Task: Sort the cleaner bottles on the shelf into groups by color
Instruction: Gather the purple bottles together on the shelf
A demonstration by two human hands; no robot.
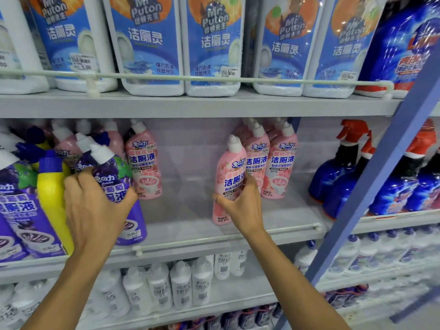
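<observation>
- Left hand (95,206) reached to the shelf's (185,217) left side, grip curled round a tilted purple bottle (114,184) beside a yellow bottle (51,194)
- Right hand (240,203) grip wrapped round a pink bottle (229,172), leaning left, just beside the pink group (273,163)
- Lone pink bottle (144,167) stood behind the purple one

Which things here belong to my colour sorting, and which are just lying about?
In the job: pink bottle in right hand; purple bottle in left hand; yellow bottle; standing pink bottles.
Just there: Mr Puton jugs; blue spray bottles; white bottles.
</observation>
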